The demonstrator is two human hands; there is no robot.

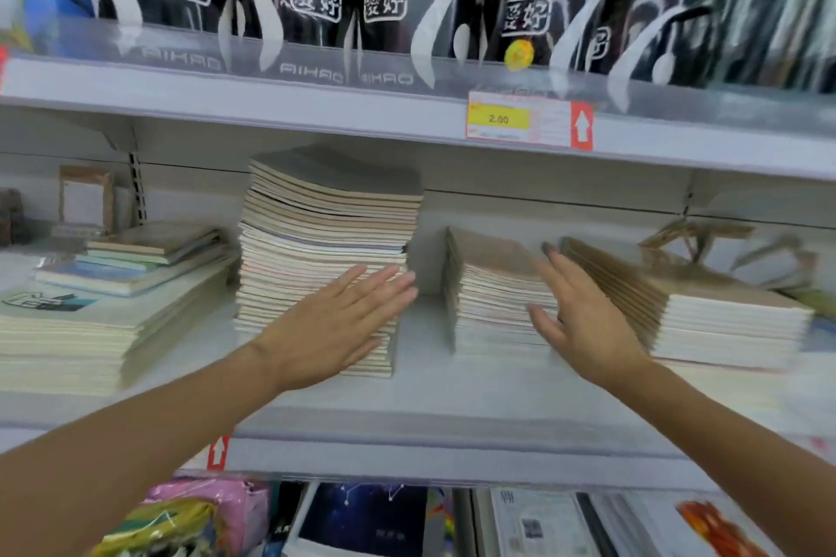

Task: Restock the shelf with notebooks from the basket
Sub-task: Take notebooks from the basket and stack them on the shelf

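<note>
My left hand (334,326) and right hand (583,321) had straight, empty fingers; I judged the tall stack (330,231) needed gentle, even pushing.

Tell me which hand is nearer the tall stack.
Left. The left hand covers the lower front of the tall stack; the right hand is across the gap, by the short stack.

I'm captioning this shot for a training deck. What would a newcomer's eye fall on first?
First, the tall stack of notebooks in the middle of the shelf, with the left hand spread open in front of its lower half. Just to the right, the right hand is held open-fingered in front of a shorter stack. Higher up, right of centre, a yellow price tag stands out against the grey.
</note>
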